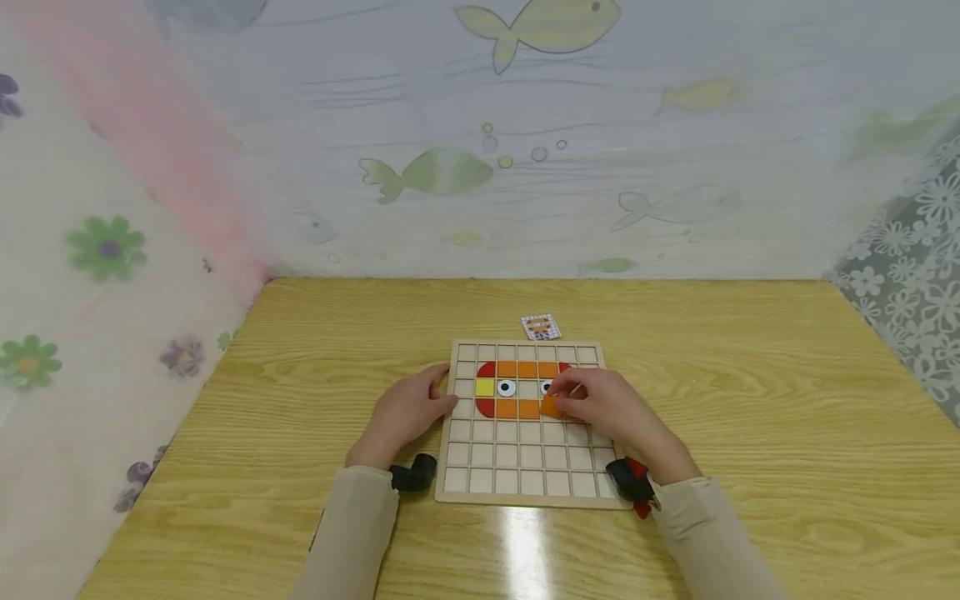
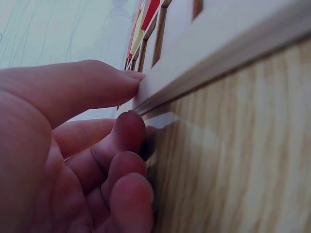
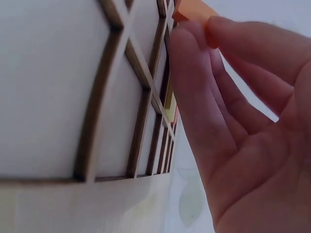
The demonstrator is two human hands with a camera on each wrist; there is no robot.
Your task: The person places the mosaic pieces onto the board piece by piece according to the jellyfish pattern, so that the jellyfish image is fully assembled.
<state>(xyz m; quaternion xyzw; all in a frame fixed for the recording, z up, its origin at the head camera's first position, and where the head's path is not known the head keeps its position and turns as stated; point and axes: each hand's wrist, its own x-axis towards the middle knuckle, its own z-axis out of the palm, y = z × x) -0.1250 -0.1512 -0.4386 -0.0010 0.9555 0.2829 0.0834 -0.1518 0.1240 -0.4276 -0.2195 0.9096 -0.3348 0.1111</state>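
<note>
Orange tile [image 1: 551,406]: sitting just right of frame centre, tilted over a cell of the grid board [image 1: 525,492].
Right hand [image 1: 607,408]: your fingertips [image 3: 194,36] are pinching the tile's edges.
Left hand [image 1: 408,412]: your fingers [image 2: 124,77] are pressing against the board's left rim.
Handling: probably light, stiff, smooth; keep gripping opposite edges.
Nearby: pattern card [image 1: 541,327] lying above the board.

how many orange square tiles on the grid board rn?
6 visible. Three sit in the top row of the fish shape, two in the bottom row, and one orange tile is pinched in the right hand. More may be hidden under that hand.
</note>
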